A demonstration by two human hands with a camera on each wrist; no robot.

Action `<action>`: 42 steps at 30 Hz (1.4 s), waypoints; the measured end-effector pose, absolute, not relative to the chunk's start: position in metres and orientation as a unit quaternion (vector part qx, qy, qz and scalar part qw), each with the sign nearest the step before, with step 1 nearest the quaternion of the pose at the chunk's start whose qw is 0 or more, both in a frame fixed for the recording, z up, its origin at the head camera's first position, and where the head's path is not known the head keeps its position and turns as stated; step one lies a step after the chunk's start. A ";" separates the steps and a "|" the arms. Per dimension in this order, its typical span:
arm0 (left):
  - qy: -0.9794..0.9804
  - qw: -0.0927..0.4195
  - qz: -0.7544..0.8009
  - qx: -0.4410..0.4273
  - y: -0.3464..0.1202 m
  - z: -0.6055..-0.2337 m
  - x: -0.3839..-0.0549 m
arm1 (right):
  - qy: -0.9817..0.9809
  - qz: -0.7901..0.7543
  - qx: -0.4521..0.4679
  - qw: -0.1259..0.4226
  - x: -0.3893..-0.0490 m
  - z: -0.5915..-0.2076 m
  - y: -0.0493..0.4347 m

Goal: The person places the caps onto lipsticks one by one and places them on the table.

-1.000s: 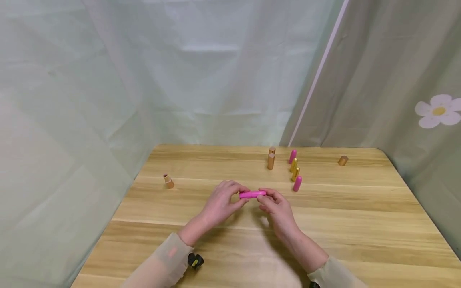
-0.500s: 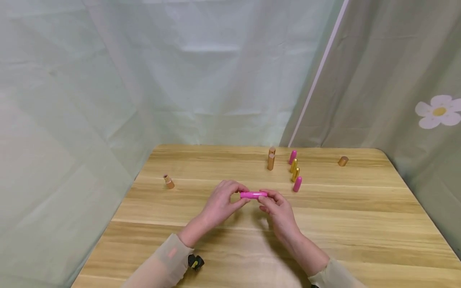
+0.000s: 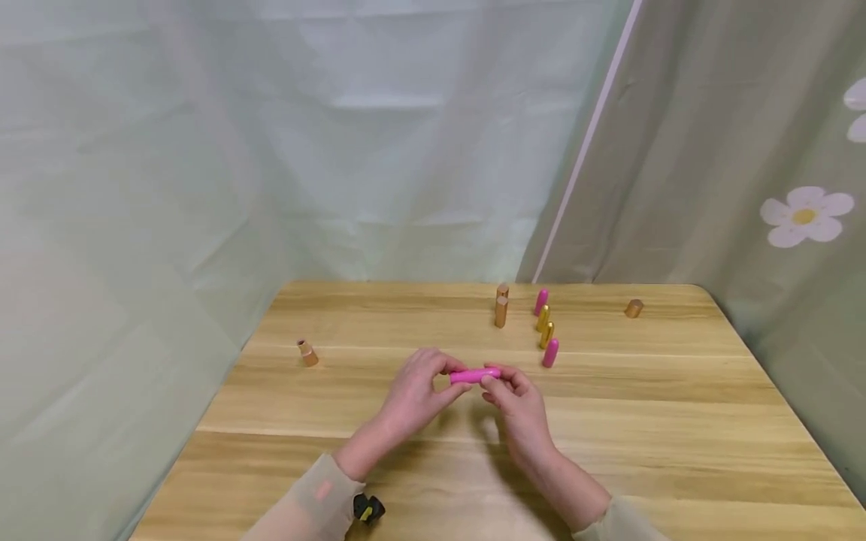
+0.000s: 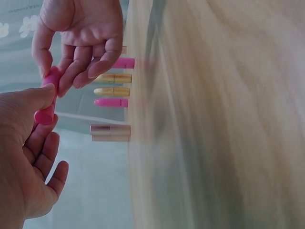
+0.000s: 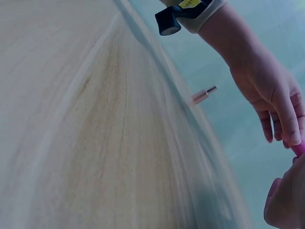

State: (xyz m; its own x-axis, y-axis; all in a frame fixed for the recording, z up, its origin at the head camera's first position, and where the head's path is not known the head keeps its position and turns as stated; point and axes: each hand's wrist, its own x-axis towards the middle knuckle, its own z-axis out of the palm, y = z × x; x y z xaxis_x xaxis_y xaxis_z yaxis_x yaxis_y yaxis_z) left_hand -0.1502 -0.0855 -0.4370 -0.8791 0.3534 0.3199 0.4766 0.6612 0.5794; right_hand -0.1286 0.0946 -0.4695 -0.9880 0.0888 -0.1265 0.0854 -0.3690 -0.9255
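Both hands hold one pink, bullet-shaped lipstick (image 3: 473, 376) level above the table in the head view. My left hand (image 3: 422, 383) pinches its flat end between thumb and fingers. At the rounded end, my right hand (image 3: 517, 406) pinches it the same way. In the left wrist view the pink lipstick (image 4: 50, 93) runs from one hand to the other, with the left thumb across it. Only a sliver of it shows at the edge of the right wrist view. Behind the right hand stand pink lipsticks (image 3: 551, 353) and gold lipsticks (image 3: 547, 335) in a row.
Copper lipsticks (image 3: 501, 312) stand one behind the other left of that row. An uncapped copper lipstick (image 3: 307, 353) stands at the left of the wooden table (image 3: 676, 428). A short copper cap (image 3: 634, 308) is at the far right. Curtains (image 3: 406, 150) hang behind the table.
The head view has shifted slightly, so the table and things on it appear a little lower and further left. Both hands keep their pinch; the pink lipstick tilts slightly between them.
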 end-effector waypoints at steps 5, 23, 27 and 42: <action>-0.892 0.097 -0.385 -0.217 -0.080 -0.445 -0.145 | -0.594 0.803 -0.040 0.008 -0.126 -0.469 0.094; -0.913 0.022 -0.310 -0.262 -0.062 -0.459 -0.144 | -0.790 0.608 0.055 0.056 -0.134 -0.458 0.148; -0.927 0.013 -0.207 -0.314 -0.061 -0.463 -0.144 | -0.843 0.530 0.049 0.083 -0.140 -0.462 0.184; -0.916 0.022 -0.088 -0.392 -0.048 -0.474 -0.130 | -0.918 0.380 0.040 0.103 -0.158 -0.494 0.229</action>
